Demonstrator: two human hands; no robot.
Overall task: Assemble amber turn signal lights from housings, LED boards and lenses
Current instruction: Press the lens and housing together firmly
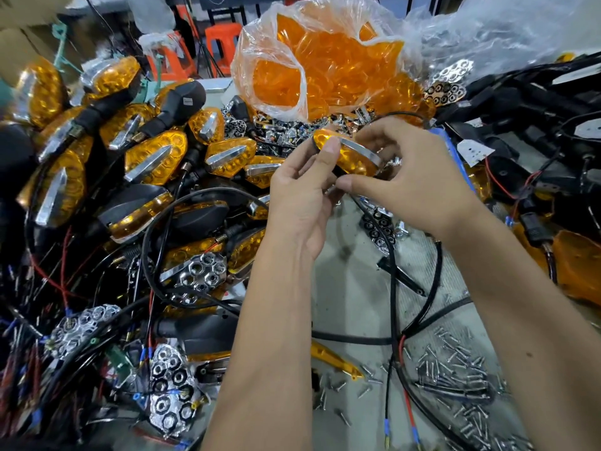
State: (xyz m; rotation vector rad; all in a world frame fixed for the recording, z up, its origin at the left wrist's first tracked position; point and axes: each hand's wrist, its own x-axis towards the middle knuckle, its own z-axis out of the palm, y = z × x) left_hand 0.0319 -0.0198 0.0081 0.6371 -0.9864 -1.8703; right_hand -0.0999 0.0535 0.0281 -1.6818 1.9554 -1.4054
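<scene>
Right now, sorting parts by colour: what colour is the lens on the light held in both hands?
Amber, with a chrome strip: the lens, seen in the head view.

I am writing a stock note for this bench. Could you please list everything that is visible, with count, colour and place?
held light: one, amber with chrome strip, centre, in both hands
finished lights: many, amber and black, piled left
lens bag: one, clear, full of amber lenses, top centre
reflectors: several, chrome, lower left
screws: many, silver, loose, lower right
wires: many, black, red, across bench
housings: several, black, top right
stools: two, orange, background
left hand: one, holds light
right hand: one, holds light
</scene>
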